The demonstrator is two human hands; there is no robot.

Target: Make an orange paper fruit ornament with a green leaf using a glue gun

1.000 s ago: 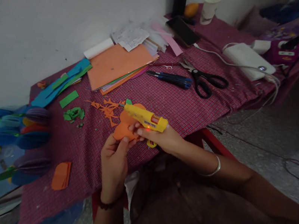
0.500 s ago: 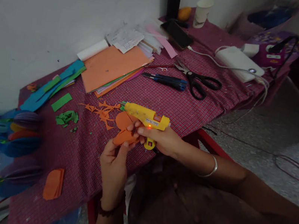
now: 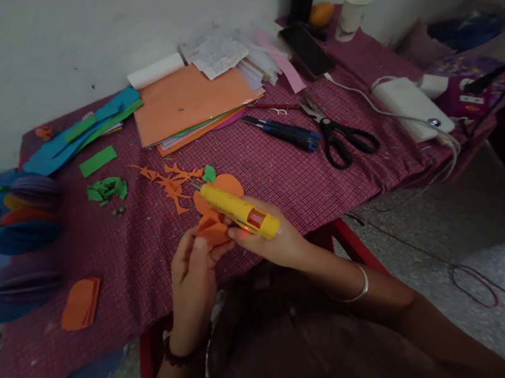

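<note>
My left hand (image 3: 194,279) is closed on a folded orange paper cutout (image 3: 212,229), pinching its lower edge. In my right hand (image 3: 276,234) is a yellow glue gun (image 3: 239,210), its nozzle pointing left over the table; a small red light glows on its body. The right fingertips also reach the right edge of the orange cutout. Behind the gun lies a rounded orange paper piece (image 3: 230,184) with a small green paper piece (image 3: 209,174) at its left. Orange paper scraps (image 3: 171,184) are scattered left of the nozzle.
Scissors (image 3: 337,135) and a utility knife (image 3: 285,133) lie behind my hands, near stacked coloured paper (image 3: 194,103). Orange cutouts (image 3: 81,304) sit at the front left, beside colourful paper shapes (image 3: 30,230). A phone (image 3: 306,50) is cabled to a white power bank (image 3: 411,109).
The glue gun has tilted, its nozzle dipping and its handle turning out of sight behind my hand. The orange cutout has turned between my fingers. The view has shifted slightly.
</note>
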